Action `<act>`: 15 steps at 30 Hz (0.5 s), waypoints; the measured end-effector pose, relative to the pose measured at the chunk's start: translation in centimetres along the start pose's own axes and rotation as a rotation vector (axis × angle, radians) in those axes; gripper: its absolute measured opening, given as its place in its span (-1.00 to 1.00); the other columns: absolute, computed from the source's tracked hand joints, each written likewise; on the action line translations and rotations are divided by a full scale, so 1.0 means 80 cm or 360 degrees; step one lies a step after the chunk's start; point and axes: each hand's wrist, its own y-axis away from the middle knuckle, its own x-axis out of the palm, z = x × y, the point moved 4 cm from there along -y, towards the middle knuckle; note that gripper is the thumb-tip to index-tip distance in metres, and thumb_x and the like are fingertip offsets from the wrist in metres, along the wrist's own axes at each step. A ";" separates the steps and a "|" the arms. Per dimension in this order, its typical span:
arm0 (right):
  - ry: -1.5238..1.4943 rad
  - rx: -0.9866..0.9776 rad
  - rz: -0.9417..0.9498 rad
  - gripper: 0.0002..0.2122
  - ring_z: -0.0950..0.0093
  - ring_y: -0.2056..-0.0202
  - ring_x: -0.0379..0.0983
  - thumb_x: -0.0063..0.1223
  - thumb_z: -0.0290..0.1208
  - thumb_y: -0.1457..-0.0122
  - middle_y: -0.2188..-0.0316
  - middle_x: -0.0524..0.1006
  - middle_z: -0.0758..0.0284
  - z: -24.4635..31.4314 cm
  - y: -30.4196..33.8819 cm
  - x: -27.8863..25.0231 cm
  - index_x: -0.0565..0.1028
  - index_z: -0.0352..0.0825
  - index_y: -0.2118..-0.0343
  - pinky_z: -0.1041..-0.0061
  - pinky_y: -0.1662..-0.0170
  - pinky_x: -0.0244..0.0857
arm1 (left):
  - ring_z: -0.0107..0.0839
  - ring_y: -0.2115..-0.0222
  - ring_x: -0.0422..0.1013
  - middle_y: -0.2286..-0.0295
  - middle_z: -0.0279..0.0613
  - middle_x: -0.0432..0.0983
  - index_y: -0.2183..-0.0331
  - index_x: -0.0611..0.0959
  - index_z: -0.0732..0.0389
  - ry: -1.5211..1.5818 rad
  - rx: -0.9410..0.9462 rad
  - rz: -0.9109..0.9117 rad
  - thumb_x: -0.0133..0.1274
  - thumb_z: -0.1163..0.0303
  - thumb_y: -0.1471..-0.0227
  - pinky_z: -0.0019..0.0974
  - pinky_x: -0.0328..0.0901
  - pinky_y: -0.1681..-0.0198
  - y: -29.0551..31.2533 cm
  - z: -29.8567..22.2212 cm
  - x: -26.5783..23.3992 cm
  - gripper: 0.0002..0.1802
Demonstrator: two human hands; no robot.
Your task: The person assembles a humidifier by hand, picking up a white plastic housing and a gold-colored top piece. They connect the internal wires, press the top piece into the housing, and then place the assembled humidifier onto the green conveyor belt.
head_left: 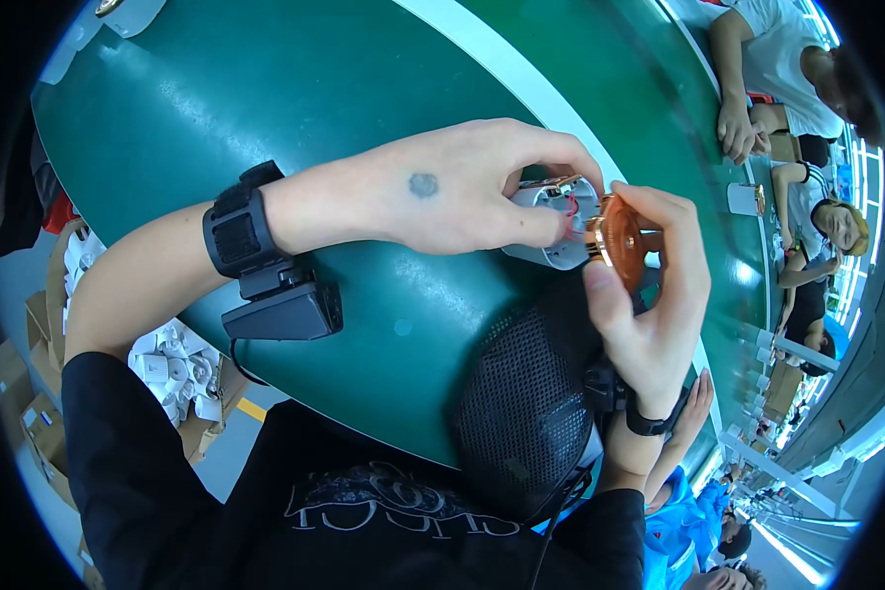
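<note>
My left hand (452,192) grips a white cylindrical housing (551,258) lying on its side above the green table. Its thumb reaches to the open end, where thin red wires (571,206) and a small gold-coloured part show inside. Close to that opening, my right hand (667,285) pinches a round, translucent amber cap (621,239) with a gold ring, between thumb and fingers. The cap faces the housing's open end; whether the two touch, I cannot tell.
A black mesh cap (526,408) is at the table's near edge, below my hands. White cups (128,15) stand at the far left. A carton of white parts (179,369) sits beside the table. Another white cylinder (745,199) stands at right, near other people.
</note>
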 end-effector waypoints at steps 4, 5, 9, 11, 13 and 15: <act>0.0123 -0.0039 -0.0022 -0.52 0.23 0.16 0.54 0.32 -0.46 0.09 0.16 0.53 0.16 0.001 0.009 -0.002 0.50 -0.37 0.03 0.38 0.07 0.42 | -0.65 0.62 0.18 0.63 -0.41 0.31 -0.14 0.55 0.17 0.0032 -0.0049 0.0097 0.19 0.28 -0.16 -0.44 0.04 0.55 0.003 0.005 0.001 -0.48; 0.0161 -0.0017 -0.0028 -0.53 0.24 0.17 0.54 0.32 -0.45 0.09 0.16 0.53 0.16 -0.001 0.011 -0.003 0.50 -0.37 0.03 0.38 0.07 0.42 | -0.65 0.62 0.18 0.63 -0.41 0.31 -0.14 0.55 0.17 0.0030 -0.0046 0.0092 0.19 0.28 -0.16 -0.44 0.04 0.55 0.003 0.008 0.001 -0.48; -0.0008 0.0186 -0.0087 -0.53 0.27 0.17 0.55 0.33 -0.45 0.08 0.17 0.54 0.17 -0.016 0.009 -0.015 0.50 -0.37 0.04 0.39 0.09 0.42 | -0.65 0.64 0.21 0.64 -0.42 0.37 -0.13 0.54 0.19 0.0187 0.0025 0.0211 0.18 0.29 -0.16 -0.45 0.06 0.57 0.001 0.008 0.003 -0.49; -0.0036 0.0190 -0.0080 -0.53 0.27 0.17 0.55 0.33 -0.45 0.08 0.17 0.54 0.18 -0.014 0.007 -0.010 0.50 -0.37 0.04 0.39 0.09 0.42 | -0.65 0.66 0.23 0.59 -0.37 0.45 -0.10 0.56 0.21 0.0125 -0.0090 0.0188 0.18 0.29 -0.16 -0.45 0.07 0.57 0.005 0.012 0.001 -0.51; -0.0099 0.0172 -0.0061 -0.53 0.27 0.18 0.55 0.33 -0.45 0.08 0.17 0.54 0.19 -0.012 -0.001 -0.008 0.50 -0.38 0.04 0.39 0.10 0.42 | -0.65 0.67 0.24 0.56 -0.35 0.48 -0.08 0.56 0.22 0.0102 -0.0160 0.0181 0.18 0.29 -0.16 -0.45 0.07 0.58 0.006 0.010 0.001 -0.52; -0.0085 0.0176 -0.0042 -0.53 0.28 0.18 0.55 0.34 -0.45 0.08 0.17 0.54 0.19 -0.012 -0.010 -0.009 0.50 -0.37 0.04 0.40 0.10 0.42 | -0.64 0.68 0.28 0.47 -0.28 0.53 -0.05 0.56 0.24 -0.0039 -0.0100 0.0041 0.17 0.32 -0.14 -0.45 0.10 0.59 0.005 0.003 -0.001 -0.55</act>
